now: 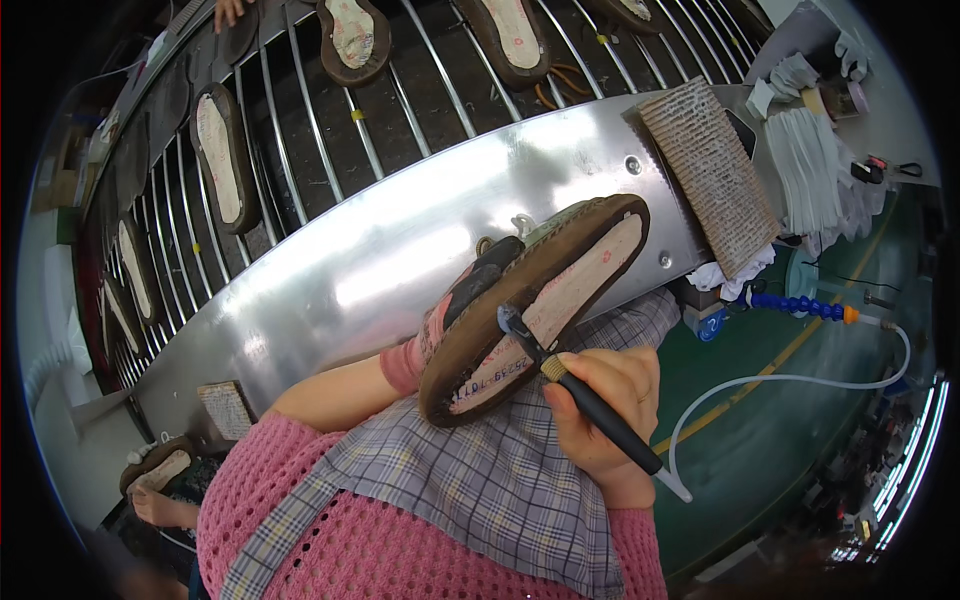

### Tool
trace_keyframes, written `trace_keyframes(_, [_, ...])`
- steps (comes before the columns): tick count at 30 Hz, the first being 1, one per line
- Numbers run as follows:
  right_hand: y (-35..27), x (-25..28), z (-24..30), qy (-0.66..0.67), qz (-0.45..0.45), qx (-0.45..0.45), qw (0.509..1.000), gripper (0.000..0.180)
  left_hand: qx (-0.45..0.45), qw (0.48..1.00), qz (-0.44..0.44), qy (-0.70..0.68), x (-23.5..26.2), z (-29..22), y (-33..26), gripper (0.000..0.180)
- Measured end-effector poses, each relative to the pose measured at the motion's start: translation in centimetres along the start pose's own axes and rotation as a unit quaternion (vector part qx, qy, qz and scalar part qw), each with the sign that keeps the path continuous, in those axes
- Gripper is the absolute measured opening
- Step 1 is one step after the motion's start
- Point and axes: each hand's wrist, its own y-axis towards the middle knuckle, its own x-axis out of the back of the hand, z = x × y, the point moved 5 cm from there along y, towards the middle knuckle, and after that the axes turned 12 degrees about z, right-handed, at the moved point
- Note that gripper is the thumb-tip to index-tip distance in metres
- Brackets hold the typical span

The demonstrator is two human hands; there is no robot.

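And here you are, your left hand in its dark grey and pink glove, propping the brown upturned shoe with a pale underside from the far side; how its fingers are spread, I can't tell, since the shoe hides most of them. Your bare right hand has its fingers closed on the black-handled tool with a brass-coloured collar, its dark head on the underside! The shoe is tilted over the near edge of the curved, shiny metal table, above your grey plaid apron. Beyond, at least 3 brown pale-bottomed shoes lie across the silvery metal rods, and 1 ridged brown-grey board leans at right.
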Motion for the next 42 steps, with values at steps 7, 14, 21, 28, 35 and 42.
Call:
trace_keyframes(7, [0.1,0.0,2.0,0.051,0.085,0.024,0.995,0.029,-0.043,0.858,0.137,0.493,-2.4,-2.7,1.5,0.062])
trace_keyframes(14, [-0.3,0.8,2.3,-0.092,-0.027,0.023,0.995,0.034,-0.007,0.835,0.011,0.551,-1.2,-1.3,0.5,0.066])
trace_keyframes(21, [-1.5,1.2,4.8,-0.036,0.041,0.076,0.996,0.038,-0.082,0.776,-0.029,0.625,-3.1,-2.0,-0.5,0.064])
trace_keyframes(28, [-1.3,1.2,2.5,0.010,-0.077,-0.040,0.996,0.023,0.029,0.864,-0.103,0.492,-2.4,-1.9,-1.8,0.065])
trace_keyframes(35, [-1.2,1.1,4.4,0.039,-0.009,-0.002,0.999,0.027,0.060,0.882,-0.053,0.464,-0.5,-1.5,-3.1,0.071])
trace_keyframes(42, [-1.0,1.1,6.4,0.050,0.049,0.068,0.995,0.029,0.052,0.822,0.027,0.567,-1.9,-2.3,-2.7,0.077])
